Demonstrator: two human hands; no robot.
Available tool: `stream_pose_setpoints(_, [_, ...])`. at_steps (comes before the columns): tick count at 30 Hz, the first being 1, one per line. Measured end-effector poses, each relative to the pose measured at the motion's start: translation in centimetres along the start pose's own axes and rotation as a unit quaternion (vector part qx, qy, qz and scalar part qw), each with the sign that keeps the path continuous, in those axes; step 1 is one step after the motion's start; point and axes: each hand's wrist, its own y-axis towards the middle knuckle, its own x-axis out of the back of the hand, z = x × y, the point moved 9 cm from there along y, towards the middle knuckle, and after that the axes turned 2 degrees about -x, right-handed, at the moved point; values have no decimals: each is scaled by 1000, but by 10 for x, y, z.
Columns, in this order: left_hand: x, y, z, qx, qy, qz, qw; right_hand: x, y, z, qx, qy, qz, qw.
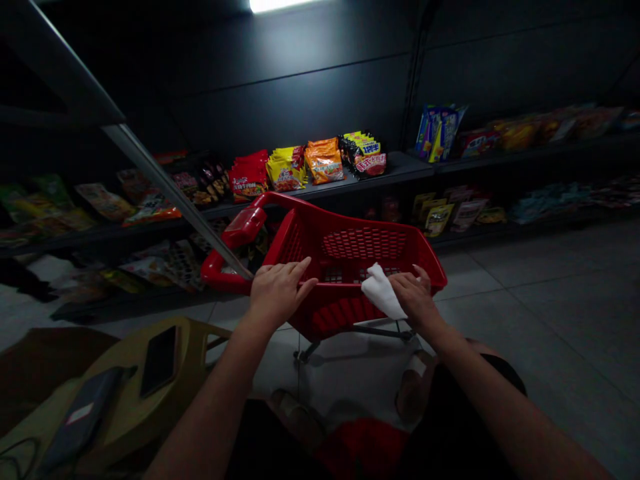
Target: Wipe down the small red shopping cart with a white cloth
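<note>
A red shopping cart (pixel 345 230) with perforated basket walls stands in front of me, its handle to the left. My left hand (pixel 280 287) rests on the near rim close to the handle, fingers stretched out and nothing held. Farther right along the same rim, my right hand (pixel 413 293) holds a white cloth (pixel 383 291) against the edge. The cloth hangs partly down the outer side of the basket. Some of the right fingers are hidden behind the rim and the cloth.
Behind the cart, a dark shelf (pixel 407 165) carries several snack packets (pixel 325 160). At left, a yellowish stool (pixel 187 347) bears a phone (pixel 160 360) and a dark power bank-like device (pixel 85 410). A metal pole (pixel 165 180) slants down toward the cart handle.
</note>
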Motion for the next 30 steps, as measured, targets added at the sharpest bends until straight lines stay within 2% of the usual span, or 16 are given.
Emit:
stream_pose_setpoints(1, [0,3,-4,-3,-11,0,1000,0,-1,-2,-9,-5,-2,1000])
stream_pose_setpoints(3, [-1,12,-26,-35,-47,-8,998,-3,2,10,-6,3,-2,1000])
stream_pose_setpoints(6, [-9,25,-83,-142,-106,-16,984,-7,16,49,36,61,-13,997])
stream_pose_setpoints(8, [-22,30,-115,-197,-131,0,972,-6,24,65,70,130,-7,989])
stream_pose_setpoints(9, [-31,31,-124,-207,-138,17,968,-4,25,67,84,161,7,983])
stream_pose_setpoints(11, [-50,29,-125,-200,-123,64,970,-1,21,56,92,189,47,977])
stream_pose_setpoints(14, [-65,13,-97,-194,-37,120,973,6,8,13,52,124,90,987])
stream_pose_setpoints(17, [-50,-11,-43,-196,25,118,973,-4,-6,-19,7,39,171,985])
stream_pose_setpoints(19, [-31,-24,1,-170,63,103,978,-15,-12,-21,-3,23,220,975])
stream_pose_setpoints(21, [-16,-32,38,-124,108,87,982,-22,-12,-12,-3,26,231,973])
stream_pose_setpoints(22, [-13,-33,48,-111,123,85,982,-24,-10,-5,0,30,227,973])
stream_pose_setpoints(23, [-15,-34,49,-109,130,90,981,-26,-7,3,4,32,221,975])
stream_pose_setpoints(24, [-22,-33,41,-120,126,100,980,-29,-5,9,5,30,214,976])
stream_pose_setpoints(25, [-33,-30,25,-139,112,113,977,-31,-3,15,2,23,205,978])
stream_pose_setpoints(27, [-59,-22,-25,-173,69,128,974,-33,1,21,-14,0,186,982])
stream_pose_setpoints(30, [-83,-5,-106,-207,-13,97,973,-34,3,22,-40,-13,168,985])
